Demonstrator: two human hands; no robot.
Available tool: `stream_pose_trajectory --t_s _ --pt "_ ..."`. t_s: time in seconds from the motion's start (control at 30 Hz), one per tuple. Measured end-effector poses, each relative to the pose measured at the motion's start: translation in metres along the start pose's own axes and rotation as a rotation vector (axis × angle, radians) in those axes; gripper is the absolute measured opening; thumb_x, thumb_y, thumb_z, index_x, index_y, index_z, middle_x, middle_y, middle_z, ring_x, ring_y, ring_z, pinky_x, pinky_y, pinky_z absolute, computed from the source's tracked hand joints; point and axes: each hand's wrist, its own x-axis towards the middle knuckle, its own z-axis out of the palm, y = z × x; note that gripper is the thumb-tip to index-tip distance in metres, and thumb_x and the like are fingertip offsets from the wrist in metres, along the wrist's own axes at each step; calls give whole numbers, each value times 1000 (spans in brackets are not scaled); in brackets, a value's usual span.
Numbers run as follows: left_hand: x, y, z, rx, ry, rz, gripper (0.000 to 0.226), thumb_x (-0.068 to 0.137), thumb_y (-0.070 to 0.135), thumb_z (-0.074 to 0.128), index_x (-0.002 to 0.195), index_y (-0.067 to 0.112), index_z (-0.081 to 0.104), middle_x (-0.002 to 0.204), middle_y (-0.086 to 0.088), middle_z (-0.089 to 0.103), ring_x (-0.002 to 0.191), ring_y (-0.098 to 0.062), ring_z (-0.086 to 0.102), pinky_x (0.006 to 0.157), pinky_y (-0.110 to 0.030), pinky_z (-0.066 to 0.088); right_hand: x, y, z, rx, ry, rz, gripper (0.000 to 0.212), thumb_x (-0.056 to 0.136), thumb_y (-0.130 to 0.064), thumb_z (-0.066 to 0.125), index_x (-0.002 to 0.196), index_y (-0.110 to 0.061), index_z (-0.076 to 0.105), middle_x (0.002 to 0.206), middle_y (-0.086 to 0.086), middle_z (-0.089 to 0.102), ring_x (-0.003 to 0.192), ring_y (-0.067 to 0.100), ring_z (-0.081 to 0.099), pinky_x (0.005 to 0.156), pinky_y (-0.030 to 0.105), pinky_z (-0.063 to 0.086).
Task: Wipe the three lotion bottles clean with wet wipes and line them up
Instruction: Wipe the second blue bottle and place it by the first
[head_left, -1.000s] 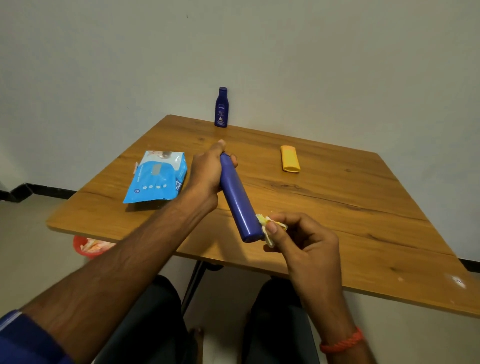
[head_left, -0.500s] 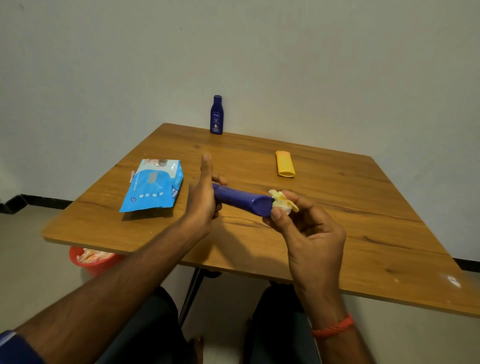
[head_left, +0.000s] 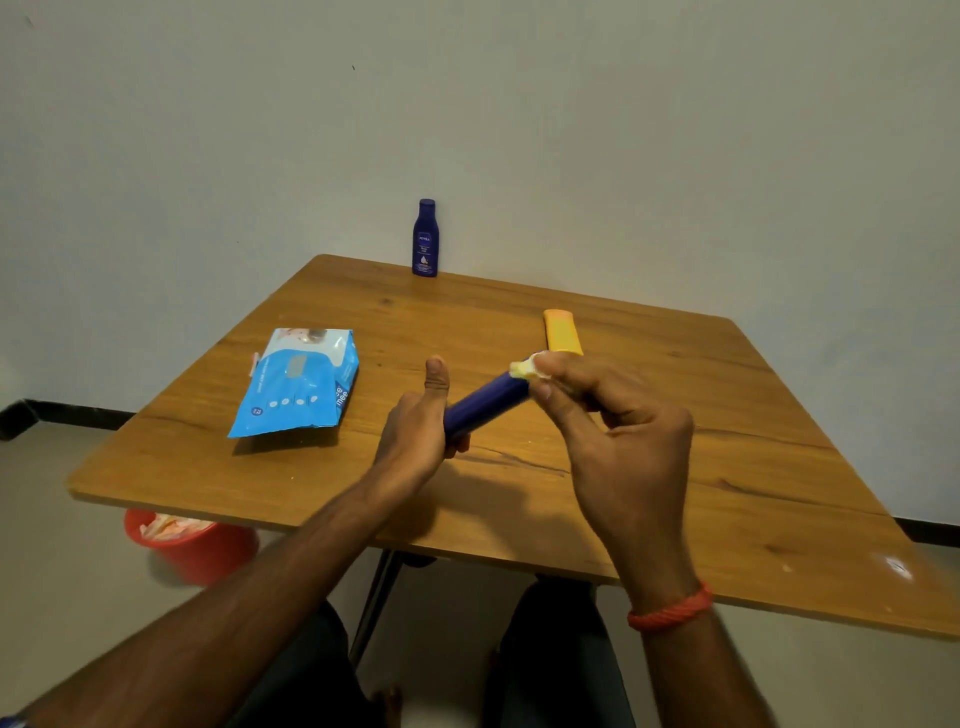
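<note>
My left hand (head_left: 418, 423) grips one end of a long dark blue lotion bottle (head_left: 485, 402), thumb raised, holding it tilted above the wooden table (head_left: 727, 467). My right hand (head_left: 618, 441) pinches a crumpled wet wipe (head_left: 524, 369) against the bottle's far end. A small dark blue lotion bottle (head_left: 426, 238) stands upright at the table's far edge by the wall. An orange-yellow lotion bottle (head_left: 561, 332) lies flat behind my right hand, partly hidden by it.
A blue pack of wet wipes (head_left: 296, 382) lies on the table's left side. A red bin (head_left: 192, 543) with used wipes sits on the floor under the left front corner. My knees are below the table's front edge.
The long blue bottle has swung from pointing toward me to pointing away and up to the right. My right hand with the wipe has followed its end farther from me.
</note>
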Motion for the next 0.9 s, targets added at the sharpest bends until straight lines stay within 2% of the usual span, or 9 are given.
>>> stream_pose_trajectory --t_s 0.1,0.2,0.3,0.37,0.57,0.67,0.73,0.83,0.9 --pt "1 -1 -1 -17 -10 -15 87 78 77 11 80 9 64 63 -7 65 57 -15 60 61 -27 48 -1 3 1 -101 -101 -168 21 84 -16 73 105 -17 76 101 -7 75 98 11 65 78 32 56" --pt "0 5 0 -51 -19 -32 81 79 76 13 77 12 61 62 -5 62 57 -14 59 60 -26 47 0 7 2 -15 -77 -126 20 83 -14 75 103 -16 76 99 -6 75 96 14 67 78 41 56" --pt "0 11 -2 -105 -12 -56 73 88 70 16 81 14 61 65 -5 61 62 -16 60 64 -28 49 1 5 1 216 50 -5 22 84 -9 72 104 -18 73 101 -4 75 99 17 70 82 32 58" --pt "-3 15 -5 -86 -22 -38 74 84 71 15 82 13 62 65 -5 62 62 -16 60 66 -28 49 4 3 -3 270 136 19 23 86 -7 70 106 -19 71 102 -4 74 100 15 71 82 28 58" --pt "-11 22 -4 -57 -37 0 74 79 72 16 87 14 62 70 -7 64 63 -14 61 66 -26 50 16 2 -8 66 4 -98 22 89 -16 67 109 -25 69 102 -11 70 99 18 66 79 37 58" --pt "-13 22 -5 -37 -58 3 78 79 72 15 88 12 63 70 -7 64 65 -16 61 66 -28 50 25 8 -12 15 28 25 22 89 -16 69 108 -28 71 98 -12 73 97 12 67 80 40 59" --pt "-15 22 -6 -46 -108 -46 79 79 74 13 88 13 63 65 -4 61 57 -13 57 58 -24 46 29 13 -14 31 24 139 21 89 -18 70 106 -30 72 96 -15 74 93 7 68 78 36 60" --pt "-15 18 -6 -154 -307 -211 89 75 86 11 85 13 62 57 0 52 47 -10 40 49 -23 29 30 17 -10 100 77 220 19 89 -20 70 108 -21 75 97 -9 75 86 10 69 68 26 58" --pt "-17 16 -6 -296 -457 -373 94 63 98 14 75 15 57 56 1 43 45 -9 31 48 -22 22 29 19 -3 146 158 226 20 90 -22 70 109 -19 74 100 -5 75 87 13 69 65 29 58"
